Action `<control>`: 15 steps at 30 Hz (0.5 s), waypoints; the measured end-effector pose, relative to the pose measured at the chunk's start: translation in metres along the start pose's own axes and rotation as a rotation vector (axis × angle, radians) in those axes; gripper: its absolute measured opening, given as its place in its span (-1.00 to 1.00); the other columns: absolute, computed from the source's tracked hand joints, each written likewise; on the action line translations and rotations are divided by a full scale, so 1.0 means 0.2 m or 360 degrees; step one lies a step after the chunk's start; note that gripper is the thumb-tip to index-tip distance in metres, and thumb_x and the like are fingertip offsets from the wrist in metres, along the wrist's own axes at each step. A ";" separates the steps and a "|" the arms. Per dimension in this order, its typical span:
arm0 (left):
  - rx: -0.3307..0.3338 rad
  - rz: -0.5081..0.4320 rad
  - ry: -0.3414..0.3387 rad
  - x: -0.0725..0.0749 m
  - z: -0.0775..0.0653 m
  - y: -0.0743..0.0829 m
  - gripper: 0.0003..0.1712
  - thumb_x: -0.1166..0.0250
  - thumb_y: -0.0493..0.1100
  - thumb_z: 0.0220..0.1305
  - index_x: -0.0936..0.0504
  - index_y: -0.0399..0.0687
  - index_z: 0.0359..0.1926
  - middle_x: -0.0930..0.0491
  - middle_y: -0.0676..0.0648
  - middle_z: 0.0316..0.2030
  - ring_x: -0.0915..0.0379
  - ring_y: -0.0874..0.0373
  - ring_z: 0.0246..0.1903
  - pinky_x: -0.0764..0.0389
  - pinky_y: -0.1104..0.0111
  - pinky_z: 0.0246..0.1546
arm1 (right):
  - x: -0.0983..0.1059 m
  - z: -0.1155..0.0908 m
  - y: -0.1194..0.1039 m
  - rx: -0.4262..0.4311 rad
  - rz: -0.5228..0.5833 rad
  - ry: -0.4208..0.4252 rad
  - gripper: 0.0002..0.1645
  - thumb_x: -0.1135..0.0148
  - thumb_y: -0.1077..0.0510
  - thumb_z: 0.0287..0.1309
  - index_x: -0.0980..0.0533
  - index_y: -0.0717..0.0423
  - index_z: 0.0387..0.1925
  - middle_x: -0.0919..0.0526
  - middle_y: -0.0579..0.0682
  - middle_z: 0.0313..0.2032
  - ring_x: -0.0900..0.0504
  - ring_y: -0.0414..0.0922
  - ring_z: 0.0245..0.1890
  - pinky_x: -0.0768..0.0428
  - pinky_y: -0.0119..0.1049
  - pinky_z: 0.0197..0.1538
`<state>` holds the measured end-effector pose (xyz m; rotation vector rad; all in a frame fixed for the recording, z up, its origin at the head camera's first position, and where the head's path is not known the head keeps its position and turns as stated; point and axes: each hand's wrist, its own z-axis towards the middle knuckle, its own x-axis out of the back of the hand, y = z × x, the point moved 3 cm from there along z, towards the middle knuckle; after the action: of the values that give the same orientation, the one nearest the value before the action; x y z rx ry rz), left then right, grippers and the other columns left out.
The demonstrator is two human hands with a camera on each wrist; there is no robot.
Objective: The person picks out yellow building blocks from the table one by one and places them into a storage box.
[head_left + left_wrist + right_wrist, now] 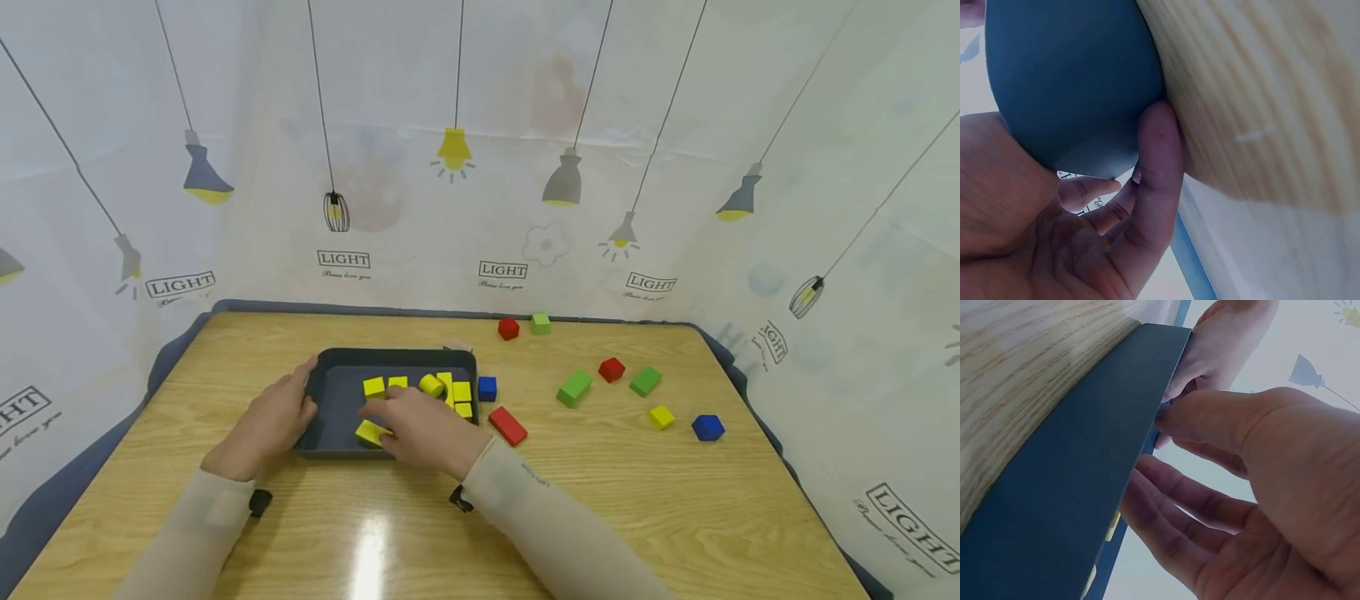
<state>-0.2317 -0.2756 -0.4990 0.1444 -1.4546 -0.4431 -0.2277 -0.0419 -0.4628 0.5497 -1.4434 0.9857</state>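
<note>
A dark grey tray (330, 408) holds several yellow blocks, among them cubes (373, 388), a cylinder (431, 385) and an arch-like piece (446, 388). My left hand (273, 417) grips the tray's left side; in the left wrist view, fingers (1161, 156) curl around its corner. Over the tray's near half reaches my right hand (420, 425), the thumb at the right end of a yellow rectangular block (371, 432) and the index finger just beyond it. In the right wrist view the tray's wall (1085, 437) hides the fingertips, so whether they pinch the block is unclear.
Right of the tray lie a blue cube (487, 388) and a red rectangular block (508, 426). Farther right are green blocks (574, 388), a red block (611, 369), a yellow cube (661, 417) and a blue block (708, 427). A lamp-printed curtain (420, 283) surrounds the wooden table (600, 492).
</note>
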 end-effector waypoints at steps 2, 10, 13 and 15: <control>0.0005 0.0004 -0.0002 0.00 0.00 0.00 -0.23 -0.09 -0.29 0.42 0.00 -0.37 0.53 -0.53 -0.31 -0.14 -0.40 0.02 -0.40 -0.50 0.13 -0.35 | 0.01 -0.01 0.01 0.0011 -0.0011 0.0035 -0.51 -0.33 0.13 0.29 -0.55 -0.10 0.24 -0.59 -0.18 0.07 -0.51 -0.31 -0.13 -0.53 -0.51 -0.07; -0.0015 0.0014 0.0032 0.01 0.00 0.01 -0.24 -0.11 -0.30 0.40 -0.02 -0.38 0.52 -0.50 -0.19 -0.28 -0.36 0.04 -0.45 -0.48 0.15 -0.38 | 0.07 -0.10 0.05 -0.0025 0.0026 0.0138 -0.52 -0.37 0.10 0.26 -0.57 -0.09 0.21 -0.52 -0.16 -0.15 -0.42 -0.26 -0.35 -0.45 -0.56 -0.33; -0.0024 0.0019 0.0033 0.01 0.00 0.01 -0.24 -0.12 -0.31 0.41 -0.03 -0.39 0.51 -0.50 -0.19 -0.28 -0.37 0.05 -0.45 -0.49 0.15 -0.38 | 0.08 -0.14 0.08 -0.0070 0.0030 0.0178 -0.55 -0.38 0.08 0.25 -0.58 -0.11 0.18 -0.51 -0.15 -0.15 -0.43 -0.26 -0.36 -0.46 -0.55 -0.36; -0.0028 0.0016 0.0028 0.01 0.00 0.01 -0.24 -0.11 -0.30 0.41 -0.02 -0.39 0.52 -0.50 -0.18 -0.29 -0.37 0.05 -0.45 -0.49 0.15 -0.39 | 0.09 -0.18 0.12 -0.0093 0.0024 0.0210 -0.57 -0.37 0.09 0.26 -0.57 -0.13 0.16 -0.51 -0.15 -0.15 -0.43 -0.28 -0.39 -0.46 -0.55 -0.39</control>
<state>-0.2308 -0.2750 -0.4973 0.1263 -1.4334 -0.4453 -0.2296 0.0034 -0.4557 0.4238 -1.3561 0.9705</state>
